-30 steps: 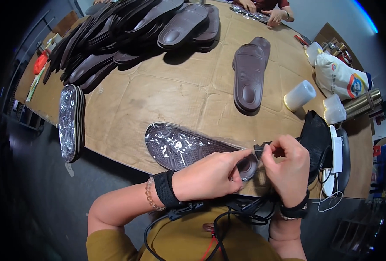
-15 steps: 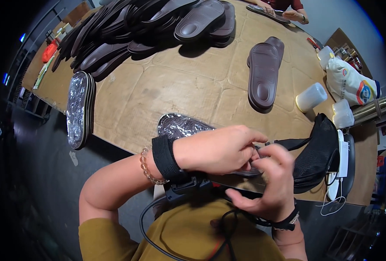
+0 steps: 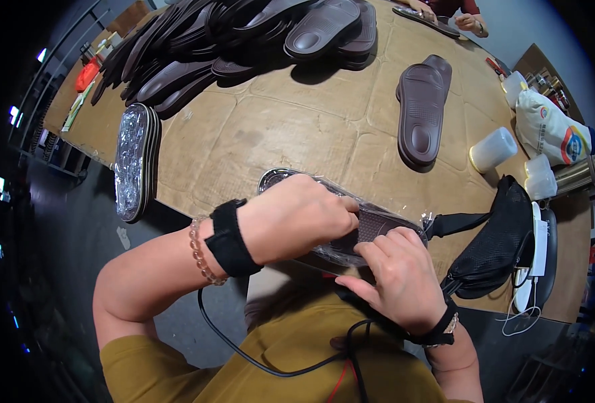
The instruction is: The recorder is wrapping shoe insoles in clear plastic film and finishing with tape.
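A dark brown shoe sole (image 3: 376,227) in clear plastic film lies at the table's near edge, with loose film standing up at its right end. My left hand (image 3: 297,218) is over its left half, fingers curled down and closed on the clear film; the fingertips are partly hidden. My right hand (image 3: 401,272) rests on the near right edge of the wrapped sole. Its fingers bend onto the film while the thumb stretches away to the left, so it is open. Farther off lies a pair of bare brown soles (image 3: 421,111), stacked.
A large heap of brown soles (image 3: 176,47) covers the far left. A stack of film-wrapped soles (image 3: 135,161) sits at the left edge. On the right are a black bag (image 3: 495,248), a translucent cup (image 3: 493,149) and a white power strip (image 3: 539,238). Across the table, another person's hands (image 3: 468,23) handle a sole.
My left hand has shifted left and up along the wrapped sole, apart from the right hand. The right hand has come down onto the film, uncovering the sole's middle. The view has shifted slightly.
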The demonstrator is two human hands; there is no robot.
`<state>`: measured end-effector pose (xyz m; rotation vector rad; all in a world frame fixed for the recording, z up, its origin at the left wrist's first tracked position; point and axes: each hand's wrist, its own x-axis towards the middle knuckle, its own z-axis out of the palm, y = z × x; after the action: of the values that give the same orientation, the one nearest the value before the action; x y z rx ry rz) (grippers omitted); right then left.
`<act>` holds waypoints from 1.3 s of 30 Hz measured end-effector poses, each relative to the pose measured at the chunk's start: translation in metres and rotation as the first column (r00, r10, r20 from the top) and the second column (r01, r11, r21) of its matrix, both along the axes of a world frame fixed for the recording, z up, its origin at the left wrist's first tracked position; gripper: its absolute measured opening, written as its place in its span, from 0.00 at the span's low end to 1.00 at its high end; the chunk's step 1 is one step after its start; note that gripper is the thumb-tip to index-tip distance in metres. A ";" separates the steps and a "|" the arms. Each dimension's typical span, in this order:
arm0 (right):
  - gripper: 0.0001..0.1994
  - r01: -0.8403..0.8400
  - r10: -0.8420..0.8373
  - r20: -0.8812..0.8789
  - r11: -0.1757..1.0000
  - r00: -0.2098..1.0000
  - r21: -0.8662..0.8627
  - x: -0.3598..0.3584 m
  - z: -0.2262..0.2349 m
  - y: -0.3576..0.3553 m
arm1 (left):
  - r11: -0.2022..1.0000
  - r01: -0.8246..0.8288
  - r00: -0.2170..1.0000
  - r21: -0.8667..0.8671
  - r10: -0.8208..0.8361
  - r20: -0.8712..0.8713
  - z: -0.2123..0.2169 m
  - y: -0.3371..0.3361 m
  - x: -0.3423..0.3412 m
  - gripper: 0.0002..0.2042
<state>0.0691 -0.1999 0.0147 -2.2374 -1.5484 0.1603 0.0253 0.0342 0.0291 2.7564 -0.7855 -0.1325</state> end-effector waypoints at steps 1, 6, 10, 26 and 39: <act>0.18 -0.003 0.004 -0.022 1.000 1.000 0.025 0.001 -0.001 0.001 | 0.998 0.019 1.000 0.060 -0.021 0.021 -0.003 -0.002 0.000 0.15; 0.16 -0.008 0.010 -0.070 1.000 0.998 0.015 0.004 -0.002 0.008 | 0.970 0.071 0.980 0.232 -0.111 0.164 -0.017 -0.009 0.008 0.04; 0.13 -0.033 0.038 -0.081 0.997 0.996 0.065 0.005 -0.003 0.013 | 0.932 0.162 0.962 0.324 -0.222 0.160 -0.009 -0.015 0.015 0.04; 0.09 -0.045 0.085 -0.197 0.979 0.977 0.197 0.002 -0.020 0.021 | 0.906 0.236 0.952 0.351 -0.287 0.101 0.026 -0.017 0.023 0.06; 0.05 -0.032 0.005 0.083 0.942 0.997 0.333 0.002 -0.023 0.028 | 0.978 0.172 0.964 0.117 -0.191 0.184 0.020 -0.005 0.025 0.02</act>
<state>0.0708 -0.1723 -0.0085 -1.9825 -1.5083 -0.1797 0.0499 0.0290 0.0486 2.8172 -1.1126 0.0652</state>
